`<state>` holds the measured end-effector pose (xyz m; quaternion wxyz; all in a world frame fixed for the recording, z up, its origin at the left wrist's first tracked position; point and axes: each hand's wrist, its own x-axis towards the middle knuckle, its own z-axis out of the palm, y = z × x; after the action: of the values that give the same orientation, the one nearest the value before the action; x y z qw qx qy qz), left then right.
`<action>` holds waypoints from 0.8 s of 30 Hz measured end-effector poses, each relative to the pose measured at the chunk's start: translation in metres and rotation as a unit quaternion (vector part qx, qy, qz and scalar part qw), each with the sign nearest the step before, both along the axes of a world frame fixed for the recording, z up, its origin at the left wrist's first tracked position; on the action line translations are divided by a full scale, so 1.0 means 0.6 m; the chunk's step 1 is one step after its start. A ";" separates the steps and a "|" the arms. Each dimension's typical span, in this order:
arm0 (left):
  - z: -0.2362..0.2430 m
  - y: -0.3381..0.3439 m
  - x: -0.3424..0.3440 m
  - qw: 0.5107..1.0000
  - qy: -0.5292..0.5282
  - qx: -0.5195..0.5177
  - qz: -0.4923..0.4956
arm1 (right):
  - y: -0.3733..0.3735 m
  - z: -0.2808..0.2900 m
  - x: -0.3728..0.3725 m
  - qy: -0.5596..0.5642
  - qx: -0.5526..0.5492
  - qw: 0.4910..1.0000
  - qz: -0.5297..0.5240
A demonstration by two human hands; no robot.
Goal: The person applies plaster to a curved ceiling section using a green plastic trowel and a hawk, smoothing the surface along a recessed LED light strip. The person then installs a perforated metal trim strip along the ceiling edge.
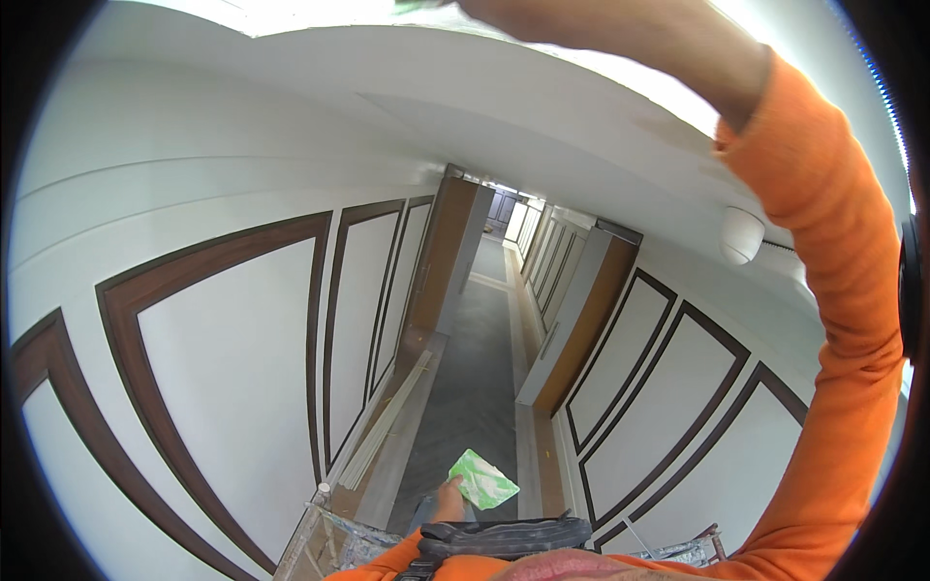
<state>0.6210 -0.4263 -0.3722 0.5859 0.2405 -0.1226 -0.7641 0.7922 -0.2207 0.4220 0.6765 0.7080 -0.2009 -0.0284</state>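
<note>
My left hand [451, 501] is low in front of me, its fingers closed on the edge of a flat green plate [484, 481] smeared with white paste. Overhead, my right arm in its orange sleeve reaches up and across along the white ceiling [320, 77]. The right hand [494, 12] is blurred and partly cut off by the top edge. Beside its fingers shows a sliver of something green [418, 5], too small to name. It appears to be held in that hand.
Scaffold rails [308, 528] stand at my lower left and right, well above the dark hallway floor [470, 358]. Brown-framed panels [228, 358] line both walls. Two door leaves [579, 324] flank the passage. Pale strips [387, 421] lie along the left wall; a white dome fixture [742, 235] is overhead.
</note>
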 end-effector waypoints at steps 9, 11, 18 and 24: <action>-0.049 -0.031 -0.006 0.998 0.056 0.013 0.007 | -0.024 0.017 -0.085 -0.034 -0.008 0.996 0.078; -0.040 -0.030 -0.014 0.998 0.062 0.012 -0.014 | -0.004 0.041 0.005 -0.102 0.018 0.994 0.021; -0.070 -0.043 0.015 0.995 -0.096 -0.019 0.012 | -0.082 0.037 0.045 0.000 0.014 1.000 -0.004; -0.052 -0.040 -0.006 0.993 -0.117 -0.009 0.021 | -0.010 0.024 -0.021 -0.057 -0.011 0.989 -0.135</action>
<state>0.6174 -0.4504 -0.4034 0.5854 0.3253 -0.1918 -0.7174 0.7793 -0.2268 0.4362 0.6617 0.6673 -0.3331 -0.0764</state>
